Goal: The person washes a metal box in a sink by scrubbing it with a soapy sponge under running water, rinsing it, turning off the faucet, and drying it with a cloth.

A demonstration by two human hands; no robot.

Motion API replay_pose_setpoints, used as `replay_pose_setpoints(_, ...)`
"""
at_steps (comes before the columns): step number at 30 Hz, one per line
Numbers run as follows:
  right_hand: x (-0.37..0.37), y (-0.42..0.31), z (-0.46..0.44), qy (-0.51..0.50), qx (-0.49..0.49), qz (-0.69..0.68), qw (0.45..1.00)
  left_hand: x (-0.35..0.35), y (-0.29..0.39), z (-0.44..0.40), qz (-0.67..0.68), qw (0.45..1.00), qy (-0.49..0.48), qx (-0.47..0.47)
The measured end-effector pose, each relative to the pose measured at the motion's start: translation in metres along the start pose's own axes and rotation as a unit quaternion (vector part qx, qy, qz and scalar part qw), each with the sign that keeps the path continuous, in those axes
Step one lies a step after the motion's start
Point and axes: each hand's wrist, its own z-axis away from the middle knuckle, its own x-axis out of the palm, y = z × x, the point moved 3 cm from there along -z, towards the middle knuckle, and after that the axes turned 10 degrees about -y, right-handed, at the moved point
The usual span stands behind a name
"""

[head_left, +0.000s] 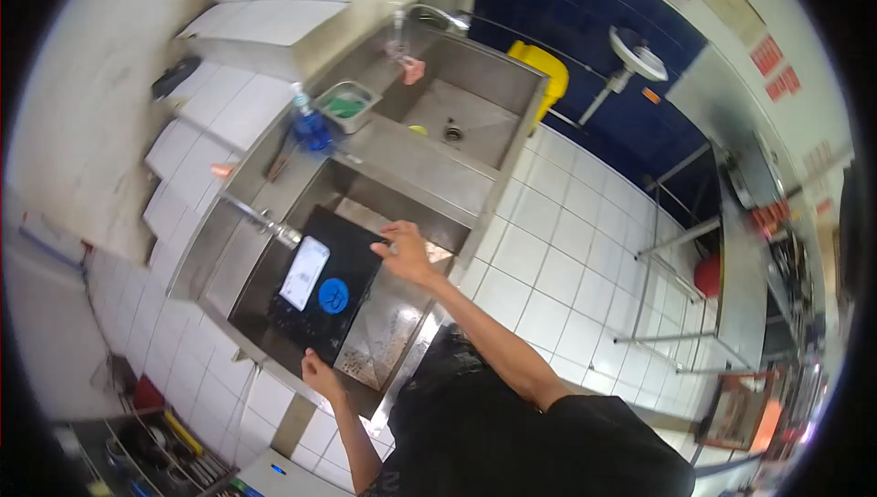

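A flat black rectangular panel (320, 323) lies tilted inside the nearer steel sink. It carries a white label (305, 273) and a round blue sticker (334, 295) with a dark mark. Drops of water show on its surface. My left hand (324, 378) is closed at the panel's near edge, fingers curled around it. At the panel's far right side, my right hand (406, 254) reaches over the sink with thumb and fingers apart. A small pale patch shows between those fingers, too blurred to name. The tap (274, 227) points over the panel's left side.
Beyond is a second sink basin (466, 118) with its own tap (438, 15). On the ledge stand a blue bottle (312, 129) and a metal tray (345, 105) with something green. A yellow bin (545, 72) and a steel table (740, 287) are to the right.
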Motion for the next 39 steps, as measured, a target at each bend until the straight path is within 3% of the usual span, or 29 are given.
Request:
replay_pose_setpoints(2, 0.006, 0.001, 0.007, -0.044, 0.029, -0.013, 0.999, 0.001, -0.007, 0.006, 0.009, 1.000, -0.015, 0.023)
replay_pose_setpoints(4, 0.020, 0.045, 0.030, -0.065, 0.086, 0.015, 0.994, -0.003, -0.060, 0.018, -0.040, 0.999, -0.026, 0.011)
replay_pose_setpoints(6, 0.018, 0.071, 0.056, -0.092, 0.140, 0.043, 0.985, -0.007, -0.110, 0.035, -0.078, 0.978, -0.165, -0.103)
replay_pose_setpoints(7, 0.013, 0.082, 0.071, -0.138, 0.216, 0.051, 0.965, -0.005, -0.111, 0.051, -0.081, 0.976, -0.176, -0.102)
replay_pose_setpoints(8, 0.010, 0.088, 0.081, -0.184, 0.289, 0.054, 0.938, -0.002, -0.112, 0.070, -0.042, 0.965, -0.206, -0.158)
replay_pose_setpoints(9, 0.007, 0.087, 0.080, -0.178, 0.294, 0.050, 0.938, -0.001, -0.108, 0.079, -0.003, 0.949, -0.233, -0.215)
replay_pose_setpoints(10, 0.004, 0.083, 0.074, -0.171, 0.271, 0.057, 0.946, 0.002, -0.091, 0.073, -0.006, 0.948, -0.239, -0.211)
replay_pose_setpoints(12, 0.000, 0.067, 0.075, -0.154, 0.216, 0.024, 0.964, -0.007, -0.069, 0.074, 0.027, 0.928, -0.197, -0.316)
replay_pose_setpoints(15, -0.019, 0.057, 0.073, -0.150, 0.188, 0.026, 0.970, -0.003, -0.090, 0.073, 0.045, 0.935, -0.222, -0.273)
replay_pose_setpoints(16, -0.021, 0.063, 0.076, -0.146, 0.186, 0.023, 0.971, 0.000, -0.094, 0.077, -0.008, 0.939, -0.211, -0.271)
replay_pose_setpoints(19, -0.021, 0.095, 0.083, -0.192, 0.253, 0.075, 0.945, 0.009, -0.112, 0.072, 0.007, 0.933, -0.214, -0.289)
replay_pose_setpoints(20, -0.022, 0.105, 0.080, -0.167, 0.233, 0.060, 0.956, 0.012, -0.103, 0.071, -0.058, 0.947, -0.233, -0.213)
replay_pose_setpoints(23, -0.062, 0.092, 0.065, -0.114, 0.211, -0.012, 0.971, 0.038, -0.038, 0.050, -0.038, 0.956, -0.243, -0.157)
replay_pose_setpoints(25, -0.104, 0.101, 0.035, -0.044, 0.184, -0.067, 0.980, 0.080, -0.009, 0.031, -0.003, 0.975, -0.219, -0.031)
replay_pose_setpoints(27, -0.136, 0.128, 0.008, 0.034, 0.129, -0.061, 0.989, 0.134, 0.054, 0.029, -0.043, 0.969, -0.240, 0.032)
replay_pose_setpoints(31, -0.195, 0.199, -0.039, 0.116, 0.093, -0.051, 0.988, 0.249, 0.059, -0.005, -0.097, 0.958, -0.242, 0.118)
replay_pose_setpoints(34, -0.213, 0.251, -0.063, 0.137, 0.167, -0.062, 0.974, 0.327, 0.071, 0.001, -0.113, 0.951, -0.199, 0.209)
replay_pose_setpoints(39, -0.198, 0.353, -0.081, 0.060, 0.233, 0.055, 0.969, 0.385, 0.018, -0.005, -0.234, 0.933, -0.198, 0.189)
